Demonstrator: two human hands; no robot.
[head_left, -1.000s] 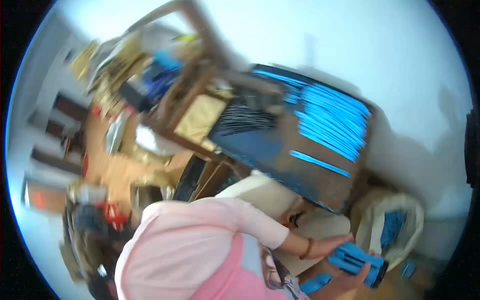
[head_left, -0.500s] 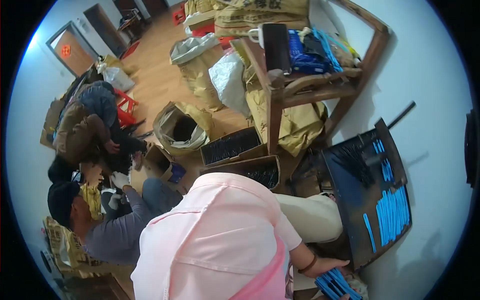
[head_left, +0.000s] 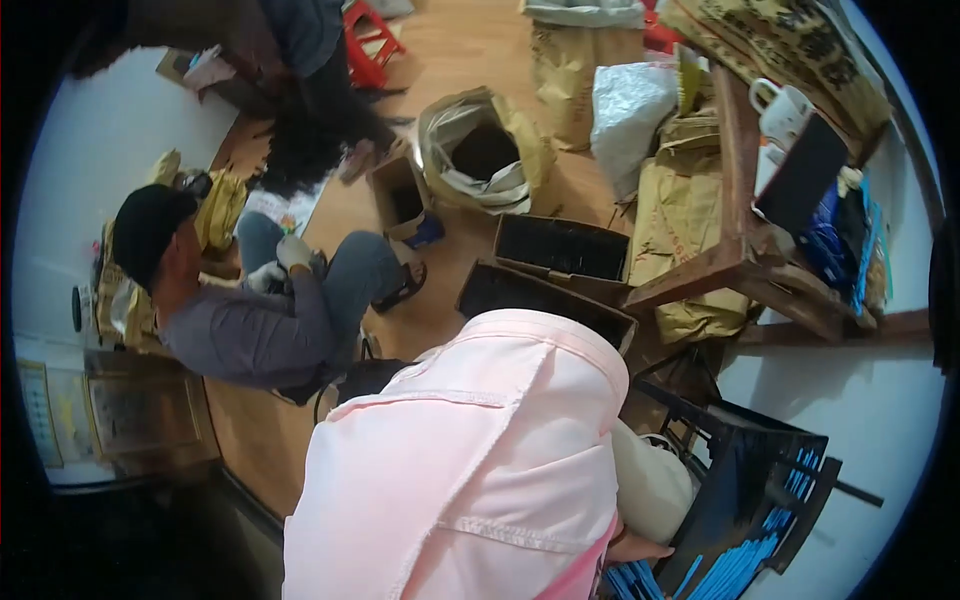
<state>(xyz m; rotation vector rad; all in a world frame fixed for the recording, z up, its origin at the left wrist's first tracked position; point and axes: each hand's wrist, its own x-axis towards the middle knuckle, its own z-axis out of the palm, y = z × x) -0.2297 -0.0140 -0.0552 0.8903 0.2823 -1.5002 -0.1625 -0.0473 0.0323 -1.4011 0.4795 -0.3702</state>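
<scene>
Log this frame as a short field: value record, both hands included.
left hand: lower right, beside a bundle of blue strips; hold unclear
right hand: not in view
dark tabletop: more blue strips
co-worker: seated, black cap, gloved hands
floor: open sack, cardboard box
wooden stand: white mug

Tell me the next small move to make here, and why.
Probably tilt the head down first: the left hand is near the lower edge, the blue strips just below it run out of the picture, the right hand is out of view, and the grip cannot be made out.
</scene>
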